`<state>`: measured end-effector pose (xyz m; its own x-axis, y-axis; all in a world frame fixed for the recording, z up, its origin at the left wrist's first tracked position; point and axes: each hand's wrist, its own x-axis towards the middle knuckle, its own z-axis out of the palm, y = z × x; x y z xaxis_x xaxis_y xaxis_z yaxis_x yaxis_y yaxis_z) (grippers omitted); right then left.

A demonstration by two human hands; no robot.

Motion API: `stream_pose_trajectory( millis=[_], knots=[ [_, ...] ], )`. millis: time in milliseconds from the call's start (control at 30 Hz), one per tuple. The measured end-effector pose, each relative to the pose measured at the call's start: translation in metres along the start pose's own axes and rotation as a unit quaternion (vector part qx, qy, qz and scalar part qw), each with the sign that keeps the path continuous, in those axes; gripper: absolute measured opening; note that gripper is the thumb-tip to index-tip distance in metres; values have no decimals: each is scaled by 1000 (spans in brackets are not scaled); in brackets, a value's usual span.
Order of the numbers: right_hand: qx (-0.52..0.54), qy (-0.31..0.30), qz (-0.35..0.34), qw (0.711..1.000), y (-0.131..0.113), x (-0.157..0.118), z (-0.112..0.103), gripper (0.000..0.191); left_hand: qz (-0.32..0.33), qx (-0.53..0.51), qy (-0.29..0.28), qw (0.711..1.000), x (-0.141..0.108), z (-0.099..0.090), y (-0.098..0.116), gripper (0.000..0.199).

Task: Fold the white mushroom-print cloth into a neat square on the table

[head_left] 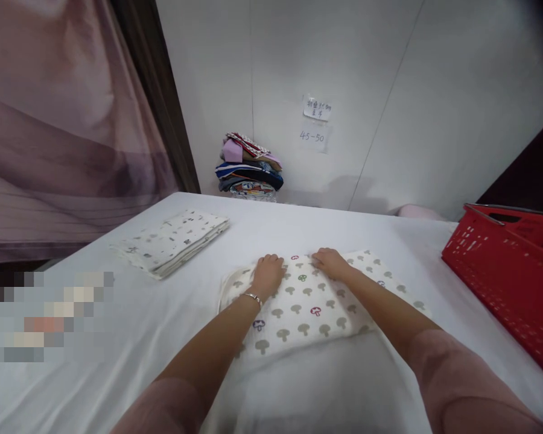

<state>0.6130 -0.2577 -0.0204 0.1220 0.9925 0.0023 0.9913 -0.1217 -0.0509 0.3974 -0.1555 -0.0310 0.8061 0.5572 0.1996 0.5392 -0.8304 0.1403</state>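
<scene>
A white cotton cloth with grey, red, green and purple mushroom prints [305, 292] lies folded over on the bed-like white surface before me. At its far edge, toward the left, my left hand [268, 274] has its fingers bent down and closed on the fabric; a thin bracelet circles that wrist. Farther right along the same edge, my right hand [330, 263] also has its fingers closed on the cloth. My fingertips are partly hidden against the fabric. A single-layer white stretch of material extends from the fold toward me, between my forearms.
A folded white cloth with small dark prints [176, 238] lies at the far left. On the right stands a red plastic basket [502, 277]. Behind the white-covered surface [131, 337] rises a stack of folded clothes [250, 169] against the wall. A pink curtain [72, 120] hangs on the left.
</scene>
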Motion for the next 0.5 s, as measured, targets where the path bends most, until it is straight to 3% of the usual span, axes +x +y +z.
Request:
stream_pose_trajectory(
  millis=[267, 500],
  knots=[
    [60, 29, 22, 998, 1, 2, -2, 21, -53, -56, -2, 997, 3, -1, 0, 25],
    [70, 63, 25, 995, 3, 5, 17, 25, -90, -53, 20, 994, 5, 6, 1, 31]
  ],
)
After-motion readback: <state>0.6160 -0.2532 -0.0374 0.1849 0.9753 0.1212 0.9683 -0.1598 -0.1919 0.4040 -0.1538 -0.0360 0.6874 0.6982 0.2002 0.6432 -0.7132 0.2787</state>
